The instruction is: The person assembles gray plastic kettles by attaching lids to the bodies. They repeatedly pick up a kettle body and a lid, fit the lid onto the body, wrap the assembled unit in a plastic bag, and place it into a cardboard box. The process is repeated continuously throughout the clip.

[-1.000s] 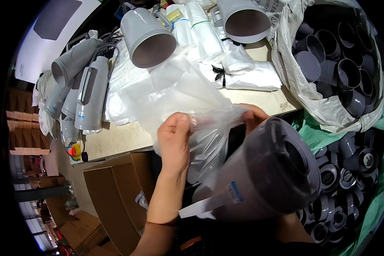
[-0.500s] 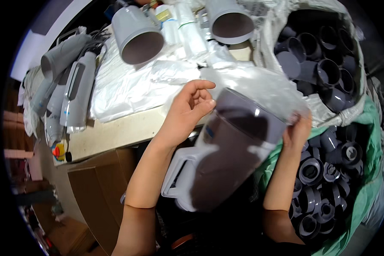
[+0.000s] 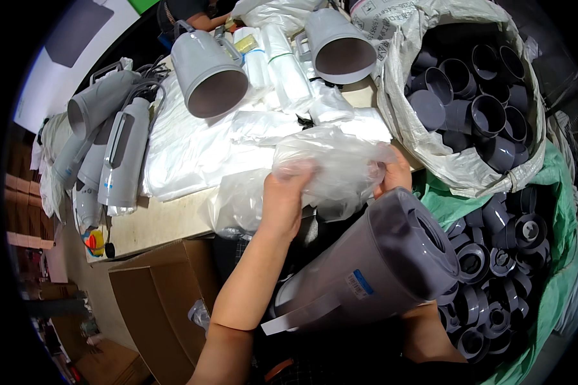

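Both hands grip a crumpled clear plastic bag (image 3: 332,160) above the table's near edge. My left hand (image 3: 285,197) is closed on its left side, fingertips partly hidden by the film. At the bag's right side my right hand (image 3: 395,172) pinches it. Just below the hands, a grey lidded jug (image 3: 372,256) lies tilted over my lap, lid to the upper right, handle to the lower left, a blue and white sticker on its side. It hides part of my right forearm; what supports it is hidden.
On the table (image 3: 135,234) lie flat plastic bags (image 3: 180,147) and two open grey jugs (image 3: 209,74). More jugs (image 3: 123,157) crowd the left end. At right stand a white sack (image 3: 408,138) and a green sack (image 3: 559,212) of grey parts. A cardboard box (image 3: 164,301) stands below.
The jug has turned, bringing its lid and sticker into view. My left hand has moved from beside it onto the bag. My right hand has shifted left, and the bag is now bunched between both.
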`<move>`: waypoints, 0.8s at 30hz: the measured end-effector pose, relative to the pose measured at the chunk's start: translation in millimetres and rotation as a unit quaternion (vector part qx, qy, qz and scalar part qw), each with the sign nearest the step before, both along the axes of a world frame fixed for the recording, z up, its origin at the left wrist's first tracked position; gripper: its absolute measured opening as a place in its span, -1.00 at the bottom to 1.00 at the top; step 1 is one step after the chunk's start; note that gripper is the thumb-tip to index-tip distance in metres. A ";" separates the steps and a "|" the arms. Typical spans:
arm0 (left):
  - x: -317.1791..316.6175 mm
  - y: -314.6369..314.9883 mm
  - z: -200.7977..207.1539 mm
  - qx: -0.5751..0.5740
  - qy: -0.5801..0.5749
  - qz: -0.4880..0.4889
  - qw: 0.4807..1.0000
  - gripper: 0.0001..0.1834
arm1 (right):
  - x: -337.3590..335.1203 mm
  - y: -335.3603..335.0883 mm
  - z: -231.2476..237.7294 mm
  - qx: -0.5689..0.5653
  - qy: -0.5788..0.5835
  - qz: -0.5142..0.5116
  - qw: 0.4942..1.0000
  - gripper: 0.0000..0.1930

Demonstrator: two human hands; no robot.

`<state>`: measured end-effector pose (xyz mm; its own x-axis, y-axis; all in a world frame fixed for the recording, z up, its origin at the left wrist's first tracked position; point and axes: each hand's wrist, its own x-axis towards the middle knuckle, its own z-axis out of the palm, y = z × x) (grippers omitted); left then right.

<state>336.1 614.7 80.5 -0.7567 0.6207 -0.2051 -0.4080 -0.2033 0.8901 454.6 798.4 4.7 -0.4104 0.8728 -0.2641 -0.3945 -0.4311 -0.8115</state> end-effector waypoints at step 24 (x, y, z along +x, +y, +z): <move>137.1 -360.4 -28.4 -0.315 0.528 -0.494 0.615 -0.73 | 113.4 -262.4 -10.6 0.229 -0.133 0.494 0.828 -0.42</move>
